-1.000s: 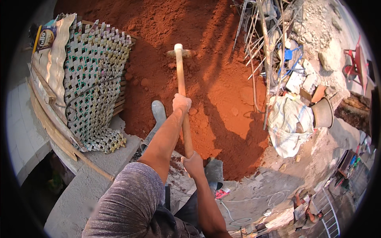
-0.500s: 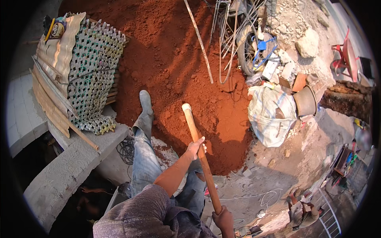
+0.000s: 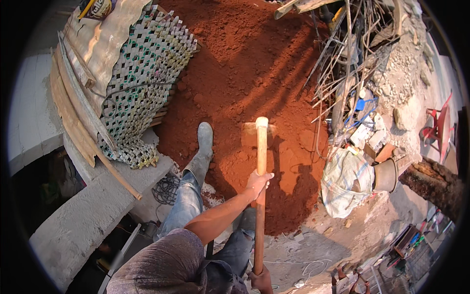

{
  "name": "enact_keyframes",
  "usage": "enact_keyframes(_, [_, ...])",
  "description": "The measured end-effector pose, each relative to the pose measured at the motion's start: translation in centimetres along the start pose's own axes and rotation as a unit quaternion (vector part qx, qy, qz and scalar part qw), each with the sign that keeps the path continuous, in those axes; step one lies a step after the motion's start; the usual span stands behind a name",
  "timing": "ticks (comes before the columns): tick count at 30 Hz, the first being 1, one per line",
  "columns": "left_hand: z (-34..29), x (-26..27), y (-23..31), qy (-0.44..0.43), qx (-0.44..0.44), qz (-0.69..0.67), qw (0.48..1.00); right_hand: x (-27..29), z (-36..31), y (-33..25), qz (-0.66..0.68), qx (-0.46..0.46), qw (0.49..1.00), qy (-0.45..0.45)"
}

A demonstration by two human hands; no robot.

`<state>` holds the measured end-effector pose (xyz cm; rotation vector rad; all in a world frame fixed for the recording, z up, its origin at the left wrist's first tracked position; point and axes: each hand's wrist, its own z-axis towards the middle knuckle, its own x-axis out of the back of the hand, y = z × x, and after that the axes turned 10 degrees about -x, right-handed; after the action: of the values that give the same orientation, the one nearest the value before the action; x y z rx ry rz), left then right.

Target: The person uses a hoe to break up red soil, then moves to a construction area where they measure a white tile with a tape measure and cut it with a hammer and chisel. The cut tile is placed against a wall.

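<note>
A hoe (image 3: 261, 152) with a long wooden handle stands out over the red soil (image 3: 230, 93). Its blade, dusted with soil, shows partly behind the head of the handle, against the ground. My left hand (image 3: 259, 185) is wrapped around the middle of the handle. Lower down, near the handle's butt end, my right hand (image 3: 260, 281) is closed on it. My left leg reaches forward in a grey rubber boot (image 3: 205, 138) planted on the soil. The other boot (image 3: 248, 219) is farther back, left of the handle.
Left stand woven strip panels (image 3: 144, 81), corrugated sheet (image 3: 100, 36) and planks beside a concrete ledge (image 3: 93, 220) with dark gaps below. At right lie a white sack (image 3: 345, 181), a bucket (image 3: 386, 175), tangled rods (image 3: 342, 63) and rubble. A red wheelbarrow (image 3: 440, 125) stands beyond.
The hoe has swung more upright in view, and its blade now shows against the soil. Both hands have kept their hold. My view has shifted, moving the surroundings rightward.
</note>
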<state>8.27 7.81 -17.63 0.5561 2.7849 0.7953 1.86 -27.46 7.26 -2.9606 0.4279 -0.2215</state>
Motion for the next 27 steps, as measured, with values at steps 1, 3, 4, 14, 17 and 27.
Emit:
enact_keyframes(1, [3.9,0.6,6.1,-0.004,-0.051,0.088,0.995,-3.3,5.1,-6.1,0.116,-0.007,0.992,-0.039])
enact_keyframes(3, [10.7,2.6,14.1,0.023,-0.132,0.226,0.965,-5.6,12.2,-19.5,0.182,-0.006,0.98,-0.083])
enact_keyframes(4, [13.4,3.6,17.8,0.034,-0.149,0.27,0.951,-7.7,15.3,-24.8,0.199,0.06,0.976,-0.064])
enact_keyframes(14, [27.0,9.3,27.9,0.103,-0.119,0.553,0.818,-16.3,24.5,-43.9,0.22,0.065,0.971,-0.062])
enact_keyframes(17, [25.5,15.2,20.5,0.071,-0.112,0.656,0.743,-16.6,21.0,-36.9,0.215,0.081,0.97,-0.081])
enact_keyframes(27, [10.7,11.4,1.3,0.189,0.001,0.509,0.84,-7.9,13.8,-15.7,0.041,0.084,0.995,-0.044])
